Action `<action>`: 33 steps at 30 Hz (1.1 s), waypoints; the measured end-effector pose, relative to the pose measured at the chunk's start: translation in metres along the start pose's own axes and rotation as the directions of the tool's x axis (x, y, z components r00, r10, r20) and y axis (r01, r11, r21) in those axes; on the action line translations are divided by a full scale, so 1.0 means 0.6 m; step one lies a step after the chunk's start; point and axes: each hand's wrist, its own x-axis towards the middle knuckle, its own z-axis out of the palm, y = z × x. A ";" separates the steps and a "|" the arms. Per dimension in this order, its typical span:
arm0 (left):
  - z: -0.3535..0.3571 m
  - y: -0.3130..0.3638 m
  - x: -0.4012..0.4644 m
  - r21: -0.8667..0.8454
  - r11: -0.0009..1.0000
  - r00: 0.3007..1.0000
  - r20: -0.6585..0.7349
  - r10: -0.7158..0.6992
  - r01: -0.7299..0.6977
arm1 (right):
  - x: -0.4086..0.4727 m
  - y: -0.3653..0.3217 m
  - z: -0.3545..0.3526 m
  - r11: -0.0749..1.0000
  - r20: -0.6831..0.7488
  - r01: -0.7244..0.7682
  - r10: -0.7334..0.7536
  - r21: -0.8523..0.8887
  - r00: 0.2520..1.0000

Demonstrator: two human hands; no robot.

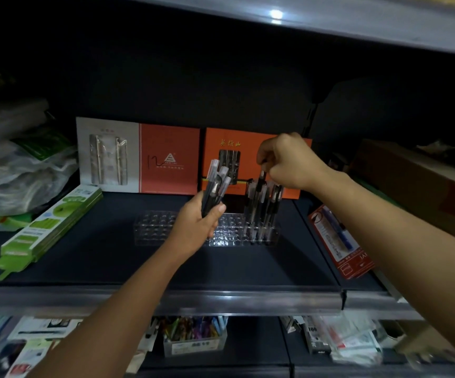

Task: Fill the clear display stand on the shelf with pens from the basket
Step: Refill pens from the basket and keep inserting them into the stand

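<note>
A clear display stand with many round holes sits in the middle of the dark shelf. Several black pens stand upright in its right end. My left hand grips a bundle of several black pens with clear caps, tips up, just in front of the stand's middle. My right hand is above the stand's right end and pinches the top of one pen among those standing there. The basket is not in view.
Orange and grey gift boxes stand behind the stand. Green packs lie on the left, a red blister pack and a cardboard box on the right. The shelf lip runs below; a lower shelf holds a pen tub.
</note>
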 end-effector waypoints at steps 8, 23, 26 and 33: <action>-0.002 -0.002 -0.001 -0.002 1.000 1.000 -0.005 -0.012 0.012 | 0.002 -0.005 -0.001 1.000 0.020 0.026 -0.025 -0.010 0.999; -0.006 0.001 0.000 -0.010 1.000 1.000 -0.001 -0.014 0.014 | 0.006 -0.001 0.002 1.000 0.044 0.020 -0.020 0.005 0.999; -0.005 0.003 0.000 -0.009 1.000 1.000 0.004 -0.012 0.012 | 0.004 -0.004 -0.002 1.000 0.053 0.024 -0.025 0.008 0.998; -0.003 0.004 -0.001 0.004 1.000 1.000 0.009 -0.007 0.007 | -0.003 -0.011 -0.011 0.999 0.063 0.041 -0.043 0.029 0.997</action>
